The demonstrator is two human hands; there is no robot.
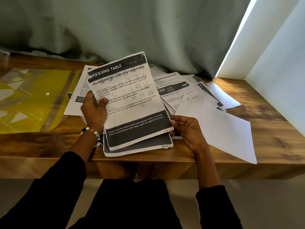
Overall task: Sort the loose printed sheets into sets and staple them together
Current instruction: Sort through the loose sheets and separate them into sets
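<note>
Mid-sort: my left hand (93, 111) and right hand (186, 128) both pinch the white printed "Dressing Table" sheet (130, 100) at frame centre; next I'd match page numbers.

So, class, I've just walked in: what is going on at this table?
A person is sorting printed sheets at a wooden table. The left hand grips a sheet headed "Dressing Table" by its left edge, and the right hand pinches its lower right corner, marked page 1. Another sheet, marked page 4, lies underneath. A loose pile of sheets lies to the right, a yellow folder to the left. No stapler shows.
</note>
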